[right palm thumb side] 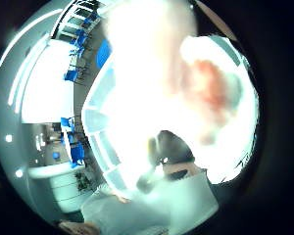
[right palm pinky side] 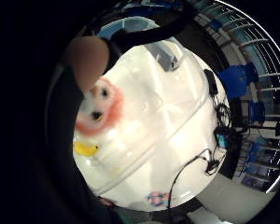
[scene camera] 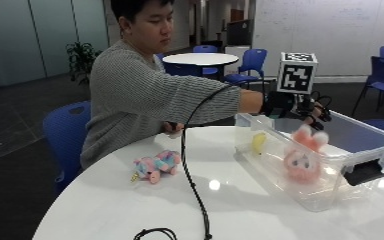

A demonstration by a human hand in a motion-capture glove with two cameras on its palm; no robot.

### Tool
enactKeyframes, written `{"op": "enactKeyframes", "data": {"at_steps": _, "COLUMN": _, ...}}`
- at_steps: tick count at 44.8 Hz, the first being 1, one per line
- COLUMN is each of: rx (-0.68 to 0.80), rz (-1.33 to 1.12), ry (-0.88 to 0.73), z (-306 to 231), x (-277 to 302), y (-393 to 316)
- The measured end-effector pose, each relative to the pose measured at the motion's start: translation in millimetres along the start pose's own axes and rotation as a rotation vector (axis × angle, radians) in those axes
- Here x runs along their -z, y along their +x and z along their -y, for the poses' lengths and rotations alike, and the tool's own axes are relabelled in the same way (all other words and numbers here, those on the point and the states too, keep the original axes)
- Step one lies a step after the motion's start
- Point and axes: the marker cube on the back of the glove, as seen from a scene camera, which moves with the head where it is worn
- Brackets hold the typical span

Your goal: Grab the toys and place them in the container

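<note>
My gloved right hand point(scene camera: 297, 111) hangs over the clear plastic container point(scene camera: 380, 140), fingers spread and pointing down. Right under it a pink bunny plush point(scene camera: 302, 161) stands upright inside the container, its ears just below my fingertips; no finger shows curled round it. The little finger side palm view looks down on the bunny's face point(right palm pinky side: 99, 108) with a bare fingertip point(right palm pinky side: 86, 58) beside it. A yellow toy point(scene camera: 259, 142) lies in the container's near end point(right palm pinky side: 85, 149). A pastel plush toy point(scene camera: 155, 166) lies on the white table, outside the container point(right palm pinky side: 157, 198).
A black cable point(scene camera: 192, 195) runs from my arm across the round white table point(scene camera: 112, 210). The container has a black latch point(scene camera: 362, 172) on its end. The person's bare left hand point(scene camera: 172, 128) rests at the table's far edge. Blue chairs and another table stand behind.
</note>
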Motion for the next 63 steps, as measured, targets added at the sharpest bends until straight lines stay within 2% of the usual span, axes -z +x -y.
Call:
{"op": "enactKeyframes", "data": {"at_steps": 11, "rx": 0.026, "rz": 0.04, "ry": 0.004, "z": -20, "x": 0, "y": 9}}
{"op": "enactKeyframes", "data": {"at_steps": 17, "rx": 0.075, "rz": 0.052, "ry": 0.003, "z": -49, "x": 1, "y": 16}}
{"op": "enactKeyframes", "data": {"at_steps": 23, "rx": 0.131, "rz": 0.126, "ry": 0.014, "z": -113, "x": 16, "y": 47}}
{"op": "enactKeyframes", "data": {"at_steps": 29, "rx": 0.097, "rz": 0.078, "ry": 0.07, "z": -204, "x": 25, "y": 112}}
{"op": "enactKeyframes", "data": {"at_steps": 33, "rx": -0.011, "rz": 0.035, "ry": 0.073, "z": -254, "x": 17, "y": 149}}
{"op": "enactKeyframes", "data": {"at_steps": 39, "rx": -0.062, "rz": 0.073, "ry": 0.019, "z": -308, "x": 1, "y": 182}}
{"op": "enactKeyframes", "data": {"at_steps": 49, "rx": -0.005, "rz": 0.093, "ry": -0.039, "z": -359, "x": -47, "y": 171}}
{"op": "enactKeyframes", "data": {"at_steps": 56, "rx": 0.035, "rz": 0.091, "ry": -0.136, "z": -388, "x": -97, "y": 153}}
{"op": "enactKeyframes", "data": {"at_steps": 63, "rx": 0.04, "rz": 0.04, "ry": -0.137, "z": -404, "x": -122, "y": 145}}
